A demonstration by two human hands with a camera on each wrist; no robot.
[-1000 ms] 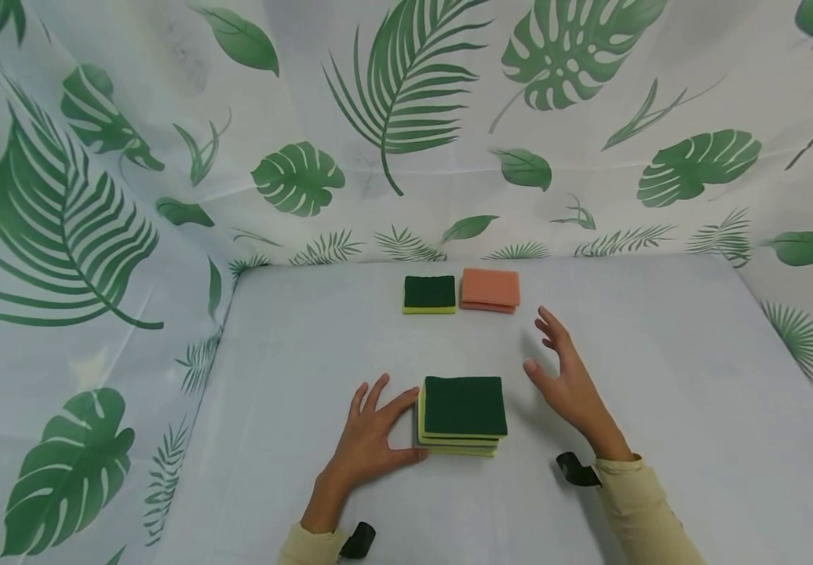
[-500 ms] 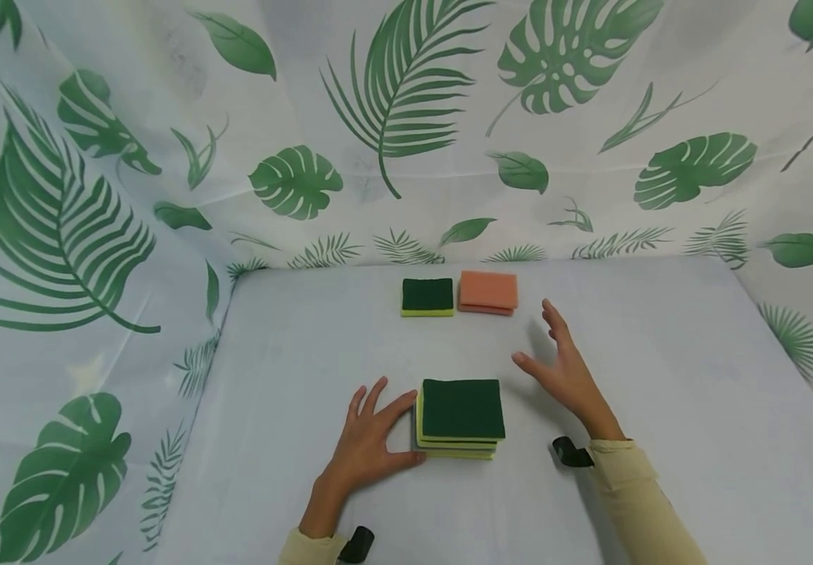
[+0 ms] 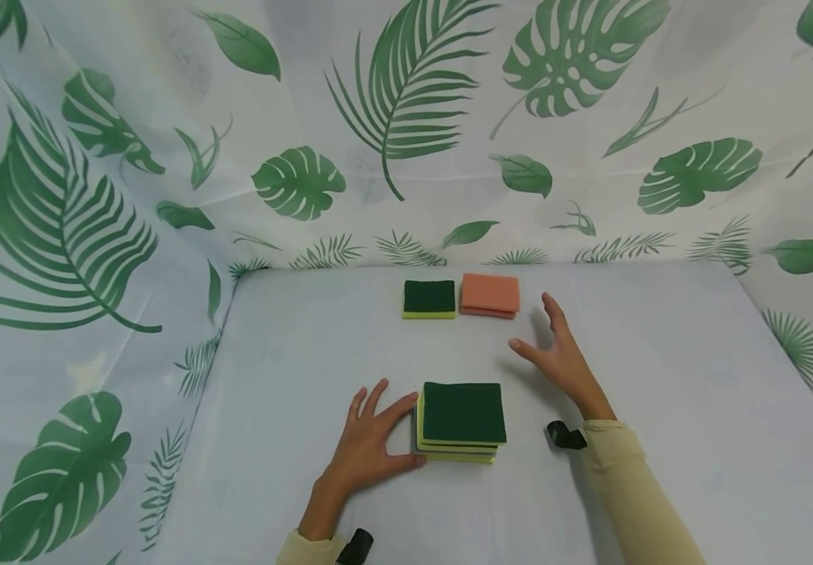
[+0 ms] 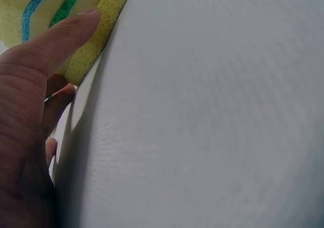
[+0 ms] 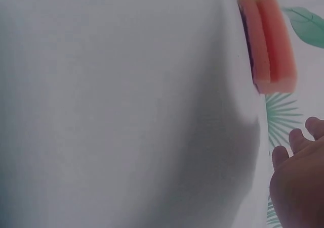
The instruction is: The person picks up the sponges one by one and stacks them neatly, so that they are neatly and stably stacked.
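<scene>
A stack of several sponges (image 3: 463, 412), a dark green scouring pad on top and yellow foam below, sits near the table's front. My left hand (image 3: 367, 443) rests at the left end of this stack, index fingertip by the back corner and thumb along the front corner. In the left wrist view the thumb (image 4: 61, 38) lies across the layered yellow, blue and green sponge edges (image 4: 93, 51). My right hand (image 3: 563, 361), spread and holding nothing, hovers right of the stack. Beyond it lie folded-looking orange sponges (image 3: 490, 292), also in the right wrist view (image 5: 276, 41).
A green-topped yellow sponge (image 3: 428, 298) lies left of the orange ones at the back of the white table (image 3: 308, 337). A leaf-print cloth (image 3: 449, 118) rises behind and along both sides. Dark wrist cameras (image 3: 566, 435) stick out beside the sleeves.
My right hand has moved slightly forward and to the left, its thumb spreading away from the fingers. The left hand and the sponges stay in place.
</scene>
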